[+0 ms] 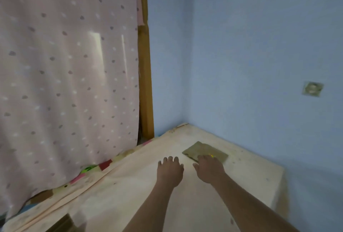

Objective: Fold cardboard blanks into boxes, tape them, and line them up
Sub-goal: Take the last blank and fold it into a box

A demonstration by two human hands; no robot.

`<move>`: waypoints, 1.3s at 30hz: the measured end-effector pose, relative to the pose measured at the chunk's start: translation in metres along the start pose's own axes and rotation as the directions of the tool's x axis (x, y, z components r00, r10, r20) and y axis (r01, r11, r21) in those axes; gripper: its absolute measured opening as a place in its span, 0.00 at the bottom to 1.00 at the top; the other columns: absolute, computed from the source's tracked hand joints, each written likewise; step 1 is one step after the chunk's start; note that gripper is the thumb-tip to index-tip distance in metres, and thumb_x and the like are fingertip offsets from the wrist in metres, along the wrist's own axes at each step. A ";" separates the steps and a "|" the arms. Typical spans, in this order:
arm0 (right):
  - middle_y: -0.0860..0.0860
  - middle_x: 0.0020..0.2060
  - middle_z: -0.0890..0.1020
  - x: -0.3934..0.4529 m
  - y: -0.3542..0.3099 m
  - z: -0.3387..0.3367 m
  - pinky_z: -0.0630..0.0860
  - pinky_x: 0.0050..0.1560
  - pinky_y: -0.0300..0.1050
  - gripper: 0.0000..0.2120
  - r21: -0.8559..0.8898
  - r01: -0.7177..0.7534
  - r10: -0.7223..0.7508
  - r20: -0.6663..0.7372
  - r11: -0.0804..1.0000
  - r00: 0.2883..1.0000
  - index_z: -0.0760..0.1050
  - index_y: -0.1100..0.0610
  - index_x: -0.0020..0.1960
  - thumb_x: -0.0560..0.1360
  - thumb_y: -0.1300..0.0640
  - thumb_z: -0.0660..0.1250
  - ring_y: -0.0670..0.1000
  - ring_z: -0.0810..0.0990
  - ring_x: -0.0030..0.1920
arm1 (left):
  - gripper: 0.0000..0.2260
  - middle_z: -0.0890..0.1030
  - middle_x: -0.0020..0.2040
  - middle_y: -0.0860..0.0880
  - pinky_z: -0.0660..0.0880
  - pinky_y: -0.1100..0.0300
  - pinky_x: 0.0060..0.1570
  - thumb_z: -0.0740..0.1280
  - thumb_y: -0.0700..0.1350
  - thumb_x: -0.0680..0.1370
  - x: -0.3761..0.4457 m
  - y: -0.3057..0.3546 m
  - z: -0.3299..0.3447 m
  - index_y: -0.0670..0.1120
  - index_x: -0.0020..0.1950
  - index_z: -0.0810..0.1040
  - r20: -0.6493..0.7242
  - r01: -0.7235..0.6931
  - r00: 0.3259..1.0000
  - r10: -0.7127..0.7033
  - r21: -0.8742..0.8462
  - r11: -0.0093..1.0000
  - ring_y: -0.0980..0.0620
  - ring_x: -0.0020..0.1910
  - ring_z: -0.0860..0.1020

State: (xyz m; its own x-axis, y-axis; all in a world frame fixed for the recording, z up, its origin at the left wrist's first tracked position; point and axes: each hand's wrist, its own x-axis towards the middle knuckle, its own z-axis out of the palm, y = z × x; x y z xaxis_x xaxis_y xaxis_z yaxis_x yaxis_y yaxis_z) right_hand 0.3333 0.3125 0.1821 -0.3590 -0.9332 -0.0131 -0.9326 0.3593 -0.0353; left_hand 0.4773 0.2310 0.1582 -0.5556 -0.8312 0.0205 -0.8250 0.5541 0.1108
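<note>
Both hands: left hand (169, 169) open, right hand (208, 167) touching flat cardboard blank (205, 151).

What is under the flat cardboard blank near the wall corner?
The cardboard blank lies flat on the pale cloth-covered surface, with the right hand reaching onto its near edge. Whatever sits directly beneath the blank is covered and cannot be seen.

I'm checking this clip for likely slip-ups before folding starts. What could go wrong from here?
The cardboard blank lies flat near the corner of the cloth-covered surface, and only the right hand reaches its near edge, so it may slide toward the blue wall rather than lift. The left hand is beside it on the cloth, not on it. The loose cloth may also bunch under both hands.
</note>
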 end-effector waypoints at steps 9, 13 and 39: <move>0.54 0.62 0.76 0.127 0.109 -0.013 0.70 0.62 0.49 0.18 0.026 0.109 -0.109 -0.004 0.994 0.994 0.71 0.56 0.67 0.83 0.49 0.54 0.54 0.74 0.63 | 0.21 0.71 0.70 0.44 0.64 0.46 0.68 0.50 0.53 0.84 0.137 0.082 0.012 0.45 0.74 0.65 -0.015 0.089 0.996 -0.088 0.011 0.996 0.42 0.68 0.68; 0.54 0.65 0.74 0.188 0.172 -0.019 0.67 0.66 0.51 0.19 0.088 0.205 -0.206 0.004 0.975 0.979 0.69 0.56 0.69 0.84 0.48 0.52 0.55 0.72 0.66 | 0.22 0.70 0.70 0.44 0.65 0.47 0.68 0.50 0.54 0.84 0.200 0.133 0.018 0.46 0.75 0.65 0.000 0.166 0.986 -0.166 0.006 0.986 0.43 0.69 0.68; 0.53 0.70 0.72 0.345 0.312 -0.042 0.65 0.72 0.52 0.23 0.056 0.252 -0.254 0.019 0.966 0.967 0.66 0.55 0.73 0.85 0.44 0.52 0.55 0.70 0.71 | 0.23 0.66 0.75 0.44 0.61 0.46 0.73 0.51 0.54 0.85 0.380 0.242 0.000 0.45 0.77 0.62 -0.058 0.252 0.966 -0.250 0.016 0.968 0.43 0.75 0.63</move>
State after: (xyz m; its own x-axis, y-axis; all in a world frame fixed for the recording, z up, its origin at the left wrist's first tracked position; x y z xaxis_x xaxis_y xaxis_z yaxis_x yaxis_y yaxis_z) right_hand -0.0828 0.1024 0.2087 -0.1101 -0.9937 -0.0227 -0.9893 0.1118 -0.0935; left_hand 0.0668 0.0491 0.1927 -0.3244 -0.9446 0.0500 -0.9398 0.3279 0.0966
